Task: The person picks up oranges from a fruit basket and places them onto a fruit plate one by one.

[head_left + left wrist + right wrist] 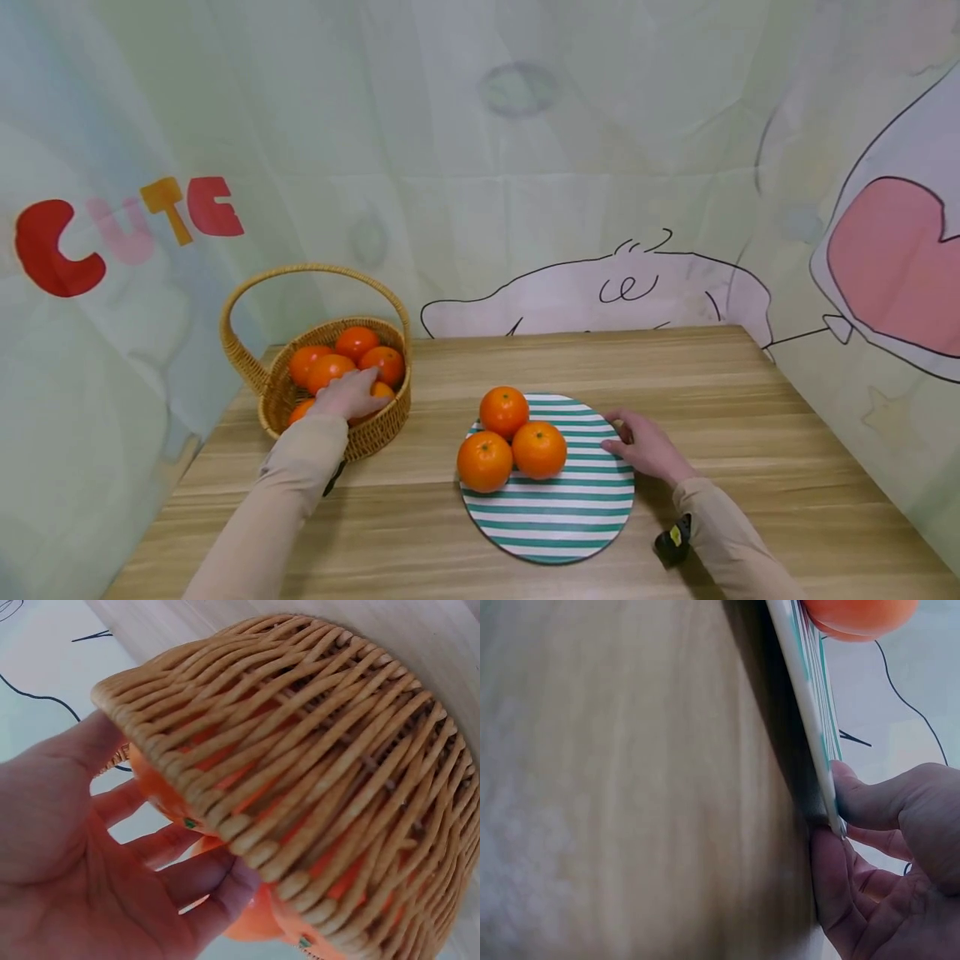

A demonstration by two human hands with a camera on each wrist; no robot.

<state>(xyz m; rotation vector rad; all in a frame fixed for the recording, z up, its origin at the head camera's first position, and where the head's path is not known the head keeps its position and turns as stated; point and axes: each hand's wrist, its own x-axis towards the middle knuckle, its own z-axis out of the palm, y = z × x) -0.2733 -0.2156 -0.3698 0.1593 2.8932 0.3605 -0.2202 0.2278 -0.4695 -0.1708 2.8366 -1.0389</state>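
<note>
My left hand [349,395] reaches into a wicker basket [382,435] of oranges at the left. Its loosely bent fingers [176,844] lie against an orange [159,787] just inside the rim, with the thumb partly hidden behind the weave. At the right, my right hand [643,445] pinches the edge of a round plate [577,508] with green and white stripes. The thumb is on top and a finger [832,877] is under the edge. Three oranges [540,450] sit together on the plate's left part.
The basket's tall arched handle [315,268] rises above the oranges. Both stand on a wooden table [420,533], with a printed curtain [450,150] hanging behind and at the sides. A small black device [672,542] is at the right wrist.
</note>
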